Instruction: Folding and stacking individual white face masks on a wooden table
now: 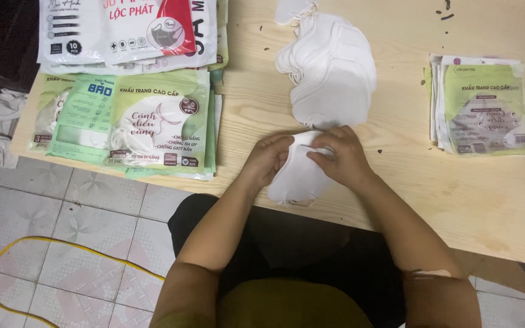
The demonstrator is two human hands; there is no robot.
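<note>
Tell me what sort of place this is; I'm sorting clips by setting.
Probably a small home or workshop packing station for face masks. A row of white masks lies on a wooden table, printed pouches are stacked at both sides, and both hands hold a small stack of masks.

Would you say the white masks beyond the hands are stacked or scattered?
Stacked: the masks overlap in one fanned pile on the table.

White folded masks (299, 179) at table edge
</note>
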